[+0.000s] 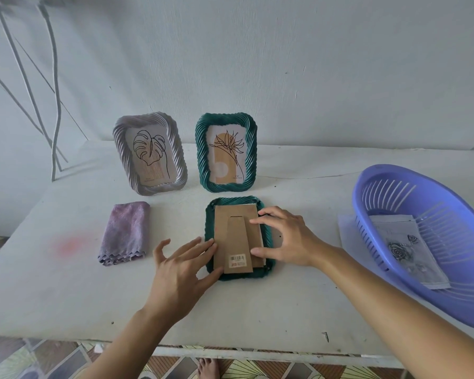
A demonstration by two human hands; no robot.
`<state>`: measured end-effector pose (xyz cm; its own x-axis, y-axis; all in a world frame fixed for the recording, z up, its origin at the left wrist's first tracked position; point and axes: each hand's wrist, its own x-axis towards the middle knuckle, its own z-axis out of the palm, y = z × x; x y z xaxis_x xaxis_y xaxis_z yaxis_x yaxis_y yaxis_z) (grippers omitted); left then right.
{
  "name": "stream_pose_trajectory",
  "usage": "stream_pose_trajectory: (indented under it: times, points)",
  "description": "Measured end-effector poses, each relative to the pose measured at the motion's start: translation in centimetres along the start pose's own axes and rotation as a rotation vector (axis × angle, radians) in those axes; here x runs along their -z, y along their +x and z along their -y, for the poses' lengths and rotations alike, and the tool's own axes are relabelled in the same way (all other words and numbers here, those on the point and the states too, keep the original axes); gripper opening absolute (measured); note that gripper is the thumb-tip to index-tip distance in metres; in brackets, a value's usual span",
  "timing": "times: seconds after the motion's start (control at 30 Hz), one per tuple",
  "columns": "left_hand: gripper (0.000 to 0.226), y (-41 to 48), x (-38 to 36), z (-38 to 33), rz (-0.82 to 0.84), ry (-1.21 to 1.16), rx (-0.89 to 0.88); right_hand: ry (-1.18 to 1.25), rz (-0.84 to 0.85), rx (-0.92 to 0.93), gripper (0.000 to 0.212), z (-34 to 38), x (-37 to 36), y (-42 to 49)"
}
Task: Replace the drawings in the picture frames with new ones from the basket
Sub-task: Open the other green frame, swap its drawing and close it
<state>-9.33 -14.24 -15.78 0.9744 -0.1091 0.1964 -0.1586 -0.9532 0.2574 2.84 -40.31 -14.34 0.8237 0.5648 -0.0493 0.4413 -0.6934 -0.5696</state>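
A dark green picture frame (pixel 268 236) lies face down on the white table, its brown cardboard back (pixel 234 236) with a stand and barcode sticker facing up. My left hand (pixel 181 266) rests with spread fingers against the frame's left edge. My right hand (pixel 285 239) touches the cardboard's right side with fingertips. Two frames stand upright behind: a grey one (pixel 151 157) with a leaf drawing and a green one (pixel 227 153) with a flower drawing. At the right, a purple basket (pixel 394 187) holds a rose drawing (pixel 407 247).
A folded purple cloth (pixel 125 232) lies to the left of the flat frame. A white sheet (pixel 346 236) sticks out from under the basket. The table's front edge (pixel 230 352) is chipped. White poles (pixel 52 105) lean at the back left.
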Motion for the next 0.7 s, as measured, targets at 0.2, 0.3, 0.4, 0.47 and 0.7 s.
stream_pose_trajectory:
  times: [0.2,0.3,0.4,0.47,0.7]
  points:
    - [0.054,-0.07,-0.14,-0.31,-0.029,-0.011,0.01,-0.007,0.006,0.019,0.076,-0.18,0.01,0.05]
    - [0.054,-0.12,-0.27,-0.31,-0.037,-0.012,-0.003,-0.002,0.008,0.02,0.068,-0.08,0.12,-0.07]
    - [0.054,-0.14,-0.34,-0.26,-0.035,-0.012,-0.008,0.062,-0.003,0.007,0.053,-0.26,0.4,-0.11]
    - [0.054,-0.12,-0.37,-0.14,-0.037,-0.023,-0.011,0.107,-0.024,-0.002,0.049,-0.5,0.49,-0.09]
    - [0.055,-0.31,-0.44,0.06,-0.033,-0.044,-0.019,0.132,-0.08,0.024,0.05,-0.58,0.27,-0.34]
